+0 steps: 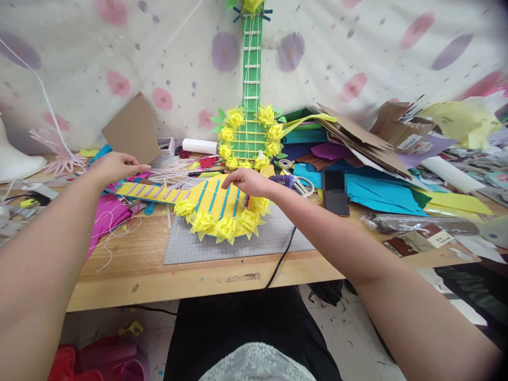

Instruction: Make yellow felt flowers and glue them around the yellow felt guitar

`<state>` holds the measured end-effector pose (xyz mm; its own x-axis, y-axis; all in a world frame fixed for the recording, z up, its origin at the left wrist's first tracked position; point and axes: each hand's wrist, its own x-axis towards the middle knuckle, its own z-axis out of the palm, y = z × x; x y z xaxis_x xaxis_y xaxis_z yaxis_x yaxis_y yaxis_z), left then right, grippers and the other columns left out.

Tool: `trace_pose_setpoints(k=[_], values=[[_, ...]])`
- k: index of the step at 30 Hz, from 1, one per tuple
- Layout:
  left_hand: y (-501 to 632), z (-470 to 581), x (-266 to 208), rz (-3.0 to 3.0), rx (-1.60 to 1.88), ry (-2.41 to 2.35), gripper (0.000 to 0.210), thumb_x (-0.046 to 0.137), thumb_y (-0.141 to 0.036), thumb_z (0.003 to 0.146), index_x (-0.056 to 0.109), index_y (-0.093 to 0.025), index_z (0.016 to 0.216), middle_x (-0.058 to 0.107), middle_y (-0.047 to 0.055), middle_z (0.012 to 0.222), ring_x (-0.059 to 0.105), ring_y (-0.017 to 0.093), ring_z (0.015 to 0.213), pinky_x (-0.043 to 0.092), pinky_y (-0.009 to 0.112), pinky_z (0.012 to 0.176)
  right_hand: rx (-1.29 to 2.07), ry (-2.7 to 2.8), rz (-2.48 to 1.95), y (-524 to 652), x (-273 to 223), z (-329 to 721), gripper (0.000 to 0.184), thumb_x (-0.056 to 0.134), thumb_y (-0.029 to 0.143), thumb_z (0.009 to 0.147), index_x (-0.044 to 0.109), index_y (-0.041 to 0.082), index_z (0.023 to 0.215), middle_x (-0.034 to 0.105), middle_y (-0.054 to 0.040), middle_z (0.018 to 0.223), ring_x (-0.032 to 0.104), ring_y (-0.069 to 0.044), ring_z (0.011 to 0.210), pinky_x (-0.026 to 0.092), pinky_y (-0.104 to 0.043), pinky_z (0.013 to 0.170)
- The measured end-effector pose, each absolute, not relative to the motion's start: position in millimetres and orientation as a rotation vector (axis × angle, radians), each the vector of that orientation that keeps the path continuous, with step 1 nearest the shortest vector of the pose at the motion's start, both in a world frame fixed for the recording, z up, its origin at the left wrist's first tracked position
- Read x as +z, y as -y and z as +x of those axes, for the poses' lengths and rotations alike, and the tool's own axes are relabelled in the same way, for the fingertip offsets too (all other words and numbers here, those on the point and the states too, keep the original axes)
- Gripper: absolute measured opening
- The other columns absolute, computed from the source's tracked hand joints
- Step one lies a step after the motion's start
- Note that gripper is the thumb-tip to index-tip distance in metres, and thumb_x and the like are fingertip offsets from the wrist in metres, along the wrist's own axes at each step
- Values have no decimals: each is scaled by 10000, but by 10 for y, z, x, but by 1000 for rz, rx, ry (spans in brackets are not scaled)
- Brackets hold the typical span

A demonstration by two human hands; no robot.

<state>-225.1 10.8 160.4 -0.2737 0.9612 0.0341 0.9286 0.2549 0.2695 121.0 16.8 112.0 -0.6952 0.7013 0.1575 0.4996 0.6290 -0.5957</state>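
A yellow paper guitar (209, 194) lies flat, its neck toward the left, with blue strips across the body and yellow paper flowers (225, 227) along the near rim. My left hand (121, 165) is above the neck end, thumb and forefinger pinched on a thin white string (178, 175). The string stretches over the guitar toward my right hand (250, 182). That hand hovers over the body, fingers curled down and closed around the string; the exact fingertip contact is partly hidden. Loose white string (109, 243) trails down at the left.
A grey cutting mat (186, 248) lies under the guitar. Behind stands a green paper guitar (251, 95) with yellow flowers. Scissors (305, 186), a glue gun (281, 181) and a phone (336, 203) lie to the right, beside blue sheets (381, 193). A black cable (281, 262) crosses the table edge.
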Motion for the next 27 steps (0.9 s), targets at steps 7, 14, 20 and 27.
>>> trace_pose_setpoints(k=[7, 14, 20, 27], values=[[-183, -2296, 1706, 1746, 183, -2555, 528, 344, -604, 805, 656, -180, 834, 446, -16, 520, 433, 146, 644, 278, 220, 580, 928, 2307, -910, -196, 1089, 1240, 417, 373, -16, 729, 697, 180, 905, 686, -22, 1001, 590, -123, 993, 415, -289, 912], [-175, -2276, 1659, 1758, 257, -2479, 544, 355, -595, 808, 656, -147, 873, 532, -9, 693, 440, 134, 711, 297, 205, 617, 1011, 2207, -776, -283, 1153, 1138, 432, 358, -16, 700, 671, 162, 940, 662, -53, 1050, 566, -140, 1014, 424, -355, 918], [-138, -2177, 1649, 1725, 293, -2432, 502, 361, -530, 829, 659, -126, 824, 545, -7, 621, 450, 132, 670, 309, 205, 594, 1084, 2104, -751, -260, 1231, 1098, 508, 373, -10, 666, 623, 173, 1069, 596, -68, 1184, 578, -135, 918, 467, -344, 865], [-152, -2192, 1544, 1779, 185, -2420, 443, 452, -533, 773, 649, -147, 862, 595, -5, 728, 477, 147, 704, 317, 212, 593, 1310, 1882, -732, -188, 1339, 1221, 169, 503, 126, 717, 618, 149, 839, 658, -49, 895, 596, -114, 788, 474, -293, 806]])
